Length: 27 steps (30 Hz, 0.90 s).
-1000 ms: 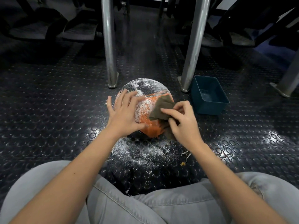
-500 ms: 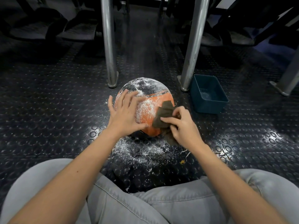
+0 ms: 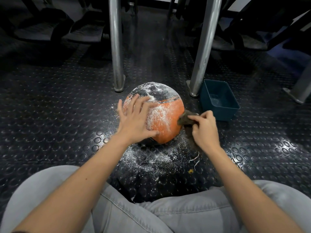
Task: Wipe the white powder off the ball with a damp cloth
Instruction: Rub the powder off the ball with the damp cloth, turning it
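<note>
An orange and black ball [image 3: 165,118] dusted with white powder sits on the studded black floor in front of my knees. My left hand [image 3: 135,120] lies flat on its left side with the fingers spread, steadying it. My right hand [image 3: 204,128] grips a dark brown cloth [image 3: 186,119] and presses it against the ball's right edge. Part of the cloth hangs down behind my right hand. Powder still covers the ball's top and its orange front.
Spilled white powder [image 3: 151,157] lies on the floor below the ball. A dark teal tub [image 3: 219,100] stands to the right. Two metal legs [image 3: 116,47] [image 3: 202,47] rise just behind the ball. Small scraps [image 3: 193,163] lie near my right wrist.
My right hand has slid the cloth from the ball's orange front out to its right edge. My left hand stays on the ball's left side.
</note>
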{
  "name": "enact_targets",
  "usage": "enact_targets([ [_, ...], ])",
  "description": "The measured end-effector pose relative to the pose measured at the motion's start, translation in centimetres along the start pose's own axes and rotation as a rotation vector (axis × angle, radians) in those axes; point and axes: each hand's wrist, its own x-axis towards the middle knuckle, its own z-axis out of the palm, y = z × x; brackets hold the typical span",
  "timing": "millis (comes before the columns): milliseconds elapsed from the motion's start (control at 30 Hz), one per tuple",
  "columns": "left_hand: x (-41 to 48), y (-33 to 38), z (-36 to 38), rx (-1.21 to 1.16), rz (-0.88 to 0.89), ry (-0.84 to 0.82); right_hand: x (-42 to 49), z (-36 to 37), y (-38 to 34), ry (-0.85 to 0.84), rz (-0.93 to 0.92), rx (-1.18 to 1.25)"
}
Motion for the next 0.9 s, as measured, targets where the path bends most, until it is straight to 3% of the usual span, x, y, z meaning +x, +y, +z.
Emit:
enact_targets([
  [100, 0.1, 0.3, 0.1, -0.021, 0.009, -0.006, 0.3, -0.9, -0.9, 0.138, -0.059, 0.129],
  [200, 0.0, 0.5, -0.1, -0.009, 0.016, -0.014, -0.2, -0.4, -1.8, 0.075, -0.167, 0.153],
  [333, -0.2, 0.4, 0.0, 0.007, 0.03, -0.011, 0.2, -0.2, 0.0, -0.042, 0.066, 0.085],
  [467, -0.3, 0.4, 0.0, 0.068, 0.063, -0.016, 1.2, -1.5, -0.1, 0.058, 0.133, 0.155],
  [633, -0.4, 0.8, 0.4, 0.076, 0.112, 0.011, 0.3, -0.5, 0.2, -0.148, 0.199, 0.174],
  [733, -0.3, 0.6, 0.7, 0.051, 0.136, 0.043, 0.6, -1.2, 0.6, -0.125, 0.233, 0.138],
  [833, -0.1, 0.1, 1.2, -0.069, 0.144, 0.091, 1.0, -1.6, 0.7, -0.053, 0.24, 0.173],
  [900, 0.4, -0.2, 1.0, -0.301, -0.003, 0.179, 1.0, -1.1, 0.6, -0.083, 0.228, 0.218],
])
